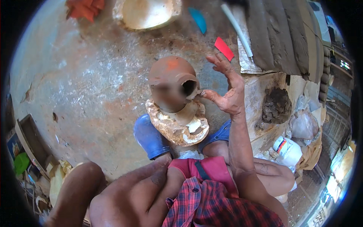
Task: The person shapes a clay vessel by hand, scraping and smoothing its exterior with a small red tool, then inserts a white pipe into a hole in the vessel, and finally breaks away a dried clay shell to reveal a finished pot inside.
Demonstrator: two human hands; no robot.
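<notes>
A round brown clay pot (pixel 174 77) with an orange patch leans tilted in a rough, whitish, plaster-like support (pixel 177 132). Its dark round mouth faces right, and part of the front looks blurred. At this mouth is my right hand (pixel 228 89), with the thumb tip at the rim and a small dark bit beside it. The other fingers are raised and spread apart from the thumb. My left hand does not show; a bent limb (pixel 75 193), perhaps my left arm, is at the lower left. Blue footwear-like shapes (pixel 149 136) flank the support.
Beyond the pot lie a pale bowl-shaped mould (pixel 147 15), an orange-red cloth (pixel 85 7), teal (pixel 197 20) and red (pixel 224 49) flat pieces, and a white tube (pixel 237 30). Grey clay slabs (pixel 280 34), a dark clay lump (pixel 277 106) and a white container (pixel 288 150) are on the right.
</notes>
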